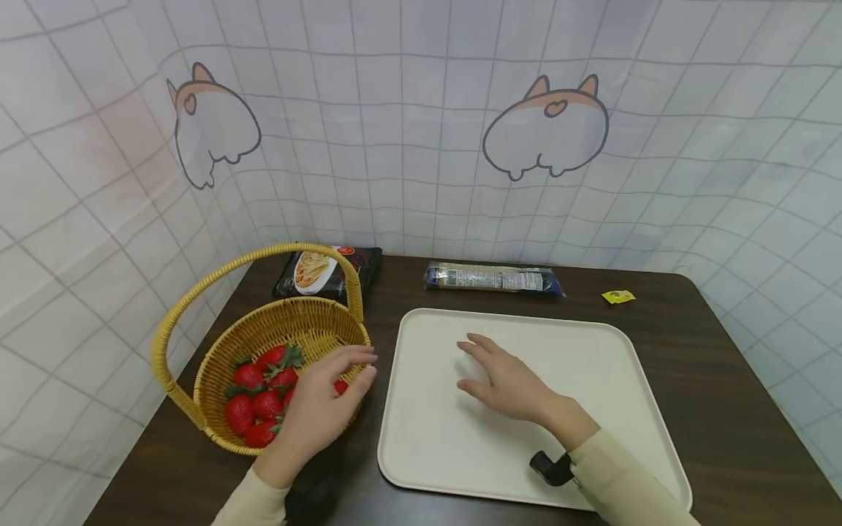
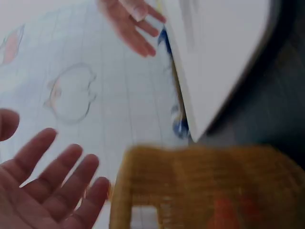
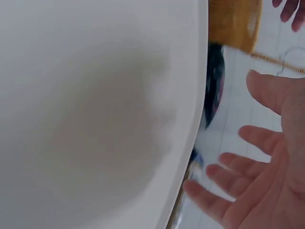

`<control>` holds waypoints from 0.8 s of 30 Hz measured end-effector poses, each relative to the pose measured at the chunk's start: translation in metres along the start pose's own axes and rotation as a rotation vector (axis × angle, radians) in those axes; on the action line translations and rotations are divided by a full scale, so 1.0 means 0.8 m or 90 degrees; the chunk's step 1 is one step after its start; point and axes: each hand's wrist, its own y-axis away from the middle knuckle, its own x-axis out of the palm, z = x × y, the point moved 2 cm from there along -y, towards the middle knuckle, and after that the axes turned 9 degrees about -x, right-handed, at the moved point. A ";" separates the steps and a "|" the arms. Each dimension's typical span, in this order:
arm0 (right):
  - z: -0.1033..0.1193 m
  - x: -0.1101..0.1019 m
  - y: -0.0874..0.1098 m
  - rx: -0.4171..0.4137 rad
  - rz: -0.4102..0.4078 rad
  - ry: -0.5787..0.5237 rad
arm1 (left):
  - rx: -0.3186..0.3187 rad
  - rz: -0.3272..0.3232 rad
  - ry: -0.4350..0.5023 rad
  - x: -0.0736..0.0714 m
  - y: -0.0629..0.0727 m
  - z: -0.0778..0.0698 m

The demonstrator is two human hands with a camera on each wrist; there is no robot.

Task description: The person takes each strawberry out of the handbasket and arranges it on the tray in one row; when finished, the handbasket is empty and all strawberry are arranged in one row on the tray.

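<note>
My left hand [image 1: 320, 405] hovers over the right side of a yellow wicker basket [image 1: 217, 349], its fingers extended and holding nothing. Several red strawberries [image 1: 240, 414] with green leaves lie inside the basket; the hand hides some of them. Above a white tray [image 1: 427, 453] is my right hand [image 1: 509, 381], fingers spread and pointing left, with nothing in its grasp. In the left wrist view the left hand [image 2: 57, 191] appears with fingers apart beside the basket's wall [image 2: 200, 176]. The right wrist view has the right hand [image 3: 257, 176] spread over the tray's edge [image 3: 201, 71].
A black food packet [image 1: 358, 267] lies behind the basket, under its arched handle. Beyond the tray lies a long clear-and-blue packet [image 1: 493, 278]. A small yellow sachet [image 1: 618, 296] is at the back right of the dark table [image 1: 717, 380]. Tiled-pattern cloth [image 1: 408, 146] surrounds the table.
</note>
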 end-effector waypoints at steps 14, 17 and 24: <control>0.109 0.058 -0.057 -0.240 -0.103 -0.029 | 0.191 -0.802 0.606 -0.124 0.054 0.030; 0.122 0.065 -0.062 -0.269 -0.133 -0.047 | 0.062 -0.838 0.701 -0.142 0.052 0.063; 0.138 0.078 -0.070 -0.303 -0.111 -0.087 | -0.406 -0.513 0.864 -0.154 0.053 0.155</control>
